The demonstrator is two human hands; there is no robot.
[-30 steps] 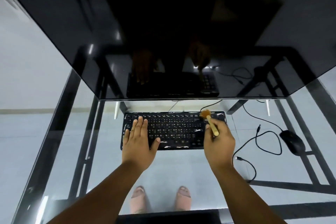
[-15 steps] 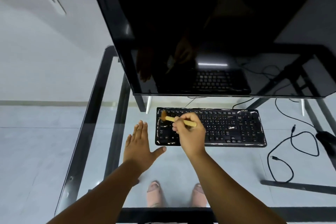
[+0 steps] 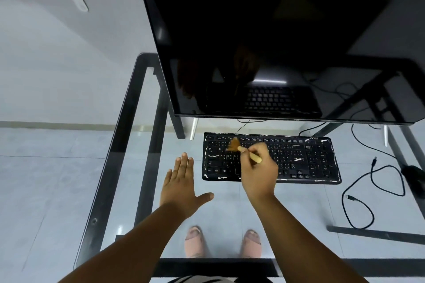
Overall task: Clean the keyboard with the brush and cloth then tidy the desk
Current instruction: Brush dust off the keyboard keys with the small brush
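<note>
A black keyboard [image 3: 271, 159] lies flat on the glass table [image 3: 115, 135], right of the frame's centre, just below the lower edge of a large dark monitor [image 3: 264, 37] that fills the upper right. White scuff marks run along the keyboard's edges.

The right hand [image 3: 258, 173] is over the keyboard's left half, its fingers curled round the pale wooden handle of a small brush [image 3: 243, 150]. The brush points toward the upper left, and its brown bristles sit on the keys near the keyboard's upper left corner; they look blurred.

The left hand [image 3: 181, 187] lies released, palm down, on the glass just left of the keyboard, fingers straight and together, thumb spread toward the right. It grasps nothing and does not touch the keyboard.

At the right of the frame, loose black cables [image 3: 358, 200] loop on the glass, and a black mouse [image 3: 414, 176] sits at the right edge. Through the glass, at the bottom centre, two feet in pale sandals [image 3: 195, 241] stand on a tiled floor. The monitor reflects the keyboard and hands.
</note>
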